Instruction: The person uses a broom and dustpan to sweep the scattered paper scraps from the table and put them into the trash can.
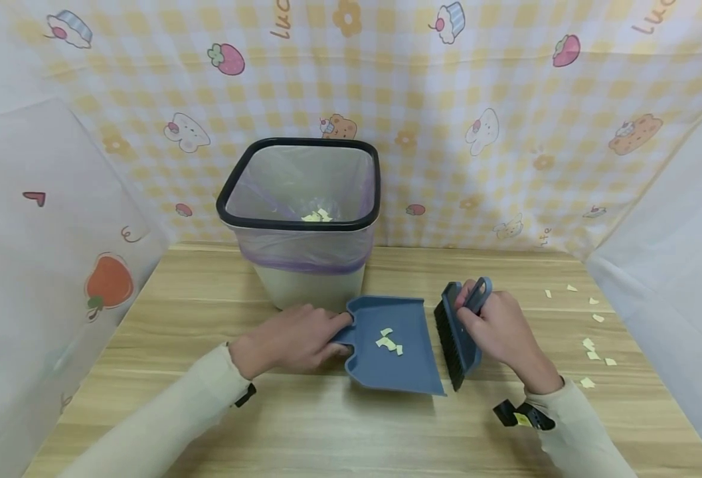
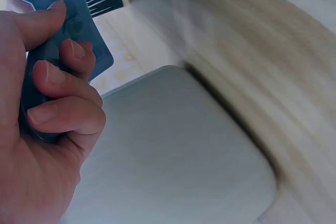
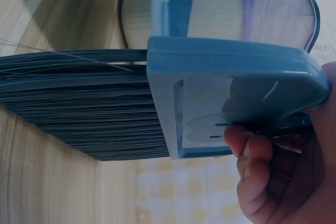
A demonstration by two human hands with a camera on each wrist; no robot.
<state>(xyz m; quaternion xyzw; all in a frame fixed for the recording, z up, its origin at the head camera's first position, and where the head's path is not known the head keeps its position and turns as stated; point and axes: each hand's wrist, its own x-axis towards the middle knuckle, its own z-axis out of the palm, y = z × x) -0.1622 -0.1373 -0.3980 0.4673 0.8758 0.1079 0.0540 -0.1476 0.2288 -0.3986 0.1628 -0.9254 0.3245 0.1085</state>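
My left hand (image 1: 297, 337) grips the handle of a blue dustpan (image 1: 395, 372), its open edge facing right. A few pale yellow paper scraps (image 1: 389, 342) lie in the pan. In the left wrist view, the fingers of my left hand (image 2: 52, 108) curl round the handle. To the right of the pan, my right hand (image 1: 500, 325) holds a blue hand brush (image 1: 467, 342) by its handle, dark bristles toward the pan's edge with a small gap between. The right wrist view shows the brush's bristles (image 3: 79, 103) close up, near the table.
A bin (image 1: 311, 282) with a black rim and clear liner stands behind the dustpan, more scraps (image 1: 317, 216) inside it. Several loose paper scraps (image 1: 592, 355) are scattered on the right side of the wooden table (image 1: 321, 431). A checked curtain (image 1: 422, 166) hangs behind.
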